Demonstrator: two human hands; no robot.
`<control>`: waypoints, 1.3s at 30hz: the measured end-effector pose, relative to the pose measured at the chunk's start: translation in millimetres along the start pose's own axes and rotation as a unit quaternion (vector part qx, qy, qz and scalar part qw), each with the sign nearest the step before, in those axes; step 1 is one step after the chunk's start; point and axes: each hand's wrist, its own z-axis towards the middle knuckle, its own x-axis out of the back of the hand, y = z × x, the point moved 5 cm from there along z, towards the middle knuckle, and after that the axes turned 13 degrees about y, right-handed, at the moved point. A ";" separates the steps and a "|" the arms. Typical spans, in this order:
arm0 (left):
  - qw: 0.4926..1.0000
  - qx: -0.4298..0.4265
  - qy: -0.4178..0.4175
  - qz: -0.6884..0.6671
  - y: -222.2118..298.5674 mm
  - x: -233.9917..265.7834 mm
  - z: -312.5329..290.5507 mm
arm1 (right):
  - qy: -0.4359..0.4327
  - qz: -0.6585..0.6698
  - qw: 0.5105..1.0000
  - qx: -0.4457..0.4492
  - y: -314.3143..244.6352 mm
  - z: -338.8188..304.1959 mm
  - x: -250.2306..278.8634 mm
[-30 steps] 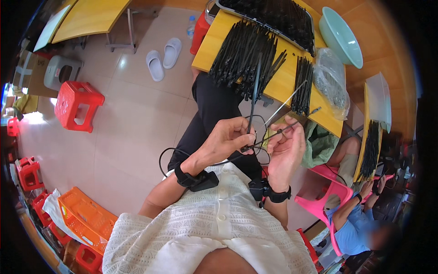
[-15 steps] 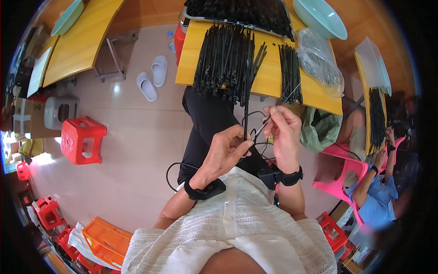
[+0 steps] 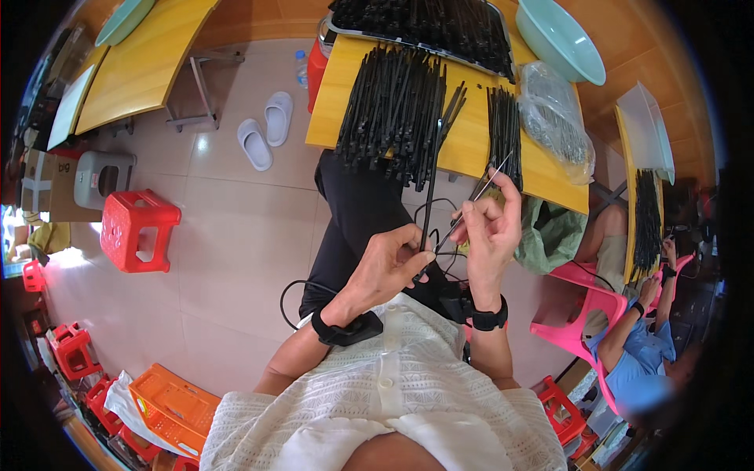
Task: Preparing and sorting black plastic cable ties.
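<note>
My left hand is closed round the lower end of a long thin black strip, which stands up towards the table. Between the fingertips of my right hand is a thin silvery metal rod, held slantwise. Its lower end comes down beside the left fingertips; I cannot tell whether it touches the strip. Beyond the left hand, a wide pile of black strips overhangs the table's near edge. A narrower bundle of black strips lies past my right hand.
On the yellow table are a dark-filled tray, a clear plastic bag and a pale green basin. A green sack hangs below. At right, another person sits on a pink chair. A red stool stands left.
My right hand has turned, its index finger now stretched further up along the metal rod. The left hand keeps its grip on the black strip. The whole view has shifted slightly.
</note>
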 end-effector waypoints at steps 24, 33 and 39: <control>0.991 -0.005 -0.020 -0.132 4.0 -2.0 8.2 | -0.077 0.025 0.994 -0.077 11.5 -7.2 -5.5; 0.994 0.026 -0.031 -0.103 -1.3 -1.4 10.5 | -0.097 0.050 0.989 -0.097 10.7 -7.6 -7.6; 0.993 0.011 -0.028 -0.115 -6.4 -3.6 11.6 | -0.099 0.035 0.991 -0.085 12.2 -8.0 -7.5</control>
